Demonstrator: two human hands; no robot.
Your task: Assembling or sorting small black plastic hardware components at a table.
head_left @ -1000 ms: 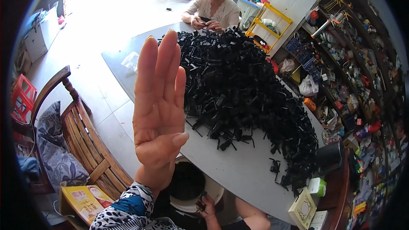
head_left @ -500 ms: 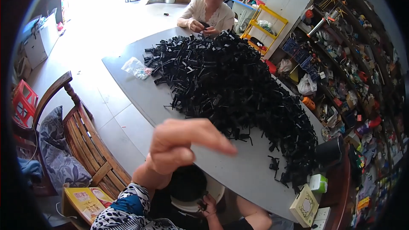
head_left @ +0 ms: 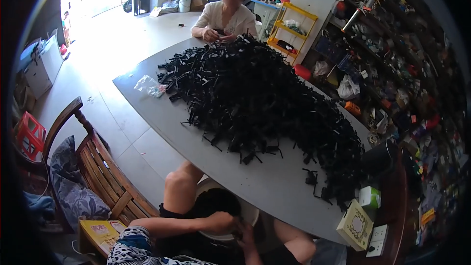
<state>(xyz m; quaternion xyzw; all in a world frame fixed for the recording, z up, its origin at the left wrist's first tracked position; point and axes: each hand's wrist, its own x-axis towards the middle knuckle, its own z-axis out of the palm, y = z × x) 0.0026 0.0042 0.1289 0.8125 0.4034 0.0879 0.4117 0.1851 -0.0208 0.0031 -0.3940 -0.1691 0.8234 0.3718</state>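
Note:
My left hand (head_left: 224,222) is closed, its fingertips meeting my right hand low in front of me. In my right hand (head_left: 246,238) is a small dark part (head_left: 238,234), mostly covered by the fingers. What the left fingers pinch, if anything, is hidden. Both hands are over a white bucket (head_left: 255,214) between my knees, below the table's near edge. Dark stuff (head_left: 218,202) fills much of the bucket's opening. A large heap of small black plastic parts (head_left: 255,103) covers much of the grey table (head_left: 216,159).
Across the table a person (head_left: 228,17) handles something dark. A clear plastic bag (head_left: 149,86) lies at the left edge. Near right are a decorated box (head_left: 355,225), a tissue pack (head_left: 370,197) and a black bin (head_left: 379,159). A wooden bench (head_left: 110,172) is to my left.
My left hand has come down from above the table's near edge to my right hand over the bucket. The view has shifted slightly. The person opposite still handles something.

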